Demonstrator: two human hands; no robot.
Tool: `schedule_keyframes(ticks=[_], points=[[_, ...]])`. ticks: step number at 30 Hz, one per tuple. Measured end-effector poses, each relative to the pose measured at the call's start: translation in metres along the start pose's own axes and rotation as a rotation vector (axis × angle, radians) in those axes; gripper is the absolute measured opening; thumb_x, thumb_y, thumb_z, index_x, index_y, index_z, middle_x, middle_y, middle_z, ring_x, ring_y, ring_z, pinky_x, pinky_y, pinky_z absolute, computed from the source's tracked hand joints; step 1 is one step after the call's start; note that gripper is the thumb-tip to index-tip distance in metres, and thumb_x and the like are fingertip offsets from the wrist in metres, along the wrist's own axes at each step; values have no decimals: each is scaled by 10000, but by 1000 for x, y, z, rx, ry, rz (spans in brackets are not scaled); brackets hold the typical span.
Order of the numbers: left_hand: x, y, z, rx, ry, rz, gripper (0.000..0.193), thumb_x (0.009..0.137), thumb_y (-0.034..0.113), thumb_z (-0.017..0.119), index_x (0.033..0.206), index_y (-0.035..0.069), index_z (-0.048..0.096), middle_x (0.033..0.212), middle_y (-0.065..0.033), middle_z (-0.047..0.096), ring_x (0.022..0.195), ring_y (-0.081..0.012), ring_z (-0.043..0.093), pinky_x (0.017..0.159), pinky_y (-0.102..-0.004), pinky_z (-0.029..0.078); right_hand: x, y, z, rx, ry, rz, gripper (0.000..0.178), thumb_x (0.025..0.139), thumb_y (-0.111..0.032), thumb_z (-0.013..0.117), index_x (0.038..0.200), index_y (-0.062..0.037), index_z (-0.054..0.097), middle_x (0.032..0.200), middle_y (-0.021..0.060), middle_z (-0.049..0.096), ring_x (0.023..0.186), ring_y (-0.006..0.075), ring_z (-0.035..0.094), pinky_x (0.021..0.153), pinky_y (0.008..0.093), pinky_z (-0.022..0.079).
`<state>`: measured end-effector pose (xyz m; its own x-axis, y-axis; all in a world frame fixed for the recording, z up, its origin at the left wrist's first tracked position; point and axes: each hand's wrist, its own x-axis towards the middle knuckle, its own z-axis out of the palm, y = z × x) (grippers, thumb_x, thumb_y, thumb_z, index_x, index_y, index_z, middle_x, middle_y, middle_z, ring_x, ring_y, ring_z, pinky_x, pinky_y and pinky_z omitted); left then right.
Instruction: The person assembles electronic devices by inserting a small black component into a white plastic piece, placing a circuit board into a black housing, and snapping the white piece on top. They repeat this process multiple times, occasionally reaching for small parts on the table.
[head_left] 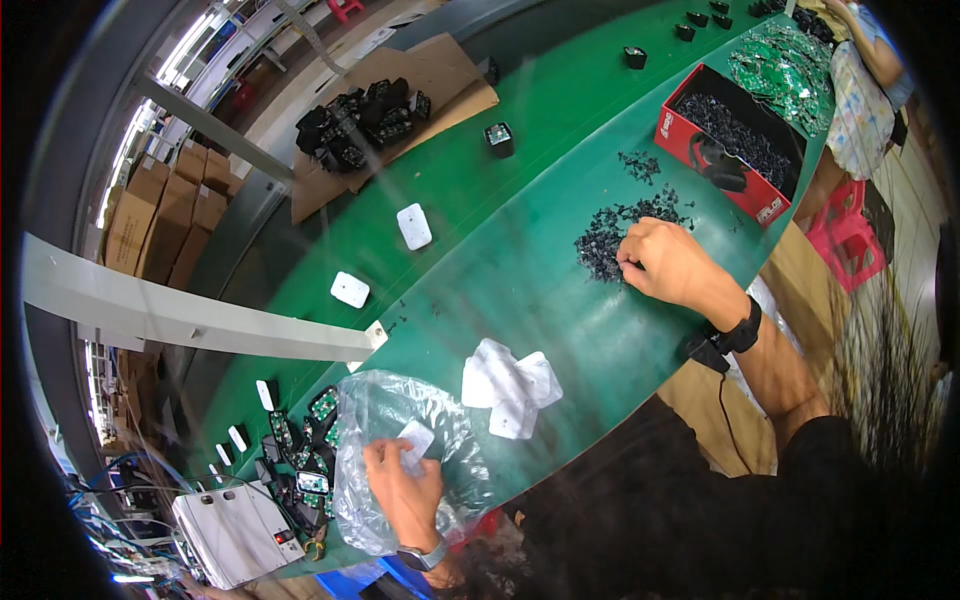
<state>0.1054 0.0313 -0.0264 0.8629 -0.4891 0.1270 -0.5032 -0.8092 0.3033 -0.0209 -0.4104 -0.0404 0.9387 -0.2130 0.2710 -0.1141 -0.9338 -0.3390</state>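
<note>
My left hand (405, 492) is closed on a white rounded plastic plate (416, 440), held between thumb and fingers over a clear plastic bag (365, 500). To its right, several similar white plates (512, 385) lie in a loose, overlapping stack on the green work surface. My right hand (672, 262) reaches to the near edge of a pile of small black parts (605, 235). Its thumb and fingertips are pinched together, and whatever is between them is too small to make out. A smaller cluster of the same parts (640, 165) lies farther off.
A red box (720, 165) full of small black parts stands at the right, beside heaped green circuit boards (785, 75). White plates (413, 227) and black housings (498, 140) sit along the green belt (470, 190). A pale metal bar (200, 315) crosses the left. Another person (862, 100) is far right.
</note>
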Motion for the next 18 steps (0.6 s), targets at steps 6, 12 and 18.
schedule_keyframes(ticks=[6, 12, 18], points=[[20, 69, 14, -124, 86, 175, 282, 667, 25, 693, 937, 43, 614, 1096, -198, 566, 948, -409, 599, 824, -472, 508, -4, -4, -3, 100, 79, 66, 94, 734, -88, 685, 773, -9, 651, 790, 138, 661, 827, 336, 645, 747, 431, 542], [18, 87, 23, -11, 150, 185, 404, 672, 9, 732, 1048, 67, 595, 1210, -198, 527, 1048, -384, 553, 899, -490, 468, -17, -17, -12, 415, 134, 169, 82, 723, -15, 694, 773, 6, 631, 721, 125, 646, 638, 235, 649, 617, 331, 527], [13, 125, 37, -150, 24, 425, 499, 738, 90, 731, 1207, 44, 568, 1250, -179, 541, 1155, -396, 505, 967, -489, 416, -46, -56, -4, 622, 23, 99, 115, 722, -15, 720, 834, 5, 702, 740, 84, 674, 647, 163, 651, 629, 281, 537]])
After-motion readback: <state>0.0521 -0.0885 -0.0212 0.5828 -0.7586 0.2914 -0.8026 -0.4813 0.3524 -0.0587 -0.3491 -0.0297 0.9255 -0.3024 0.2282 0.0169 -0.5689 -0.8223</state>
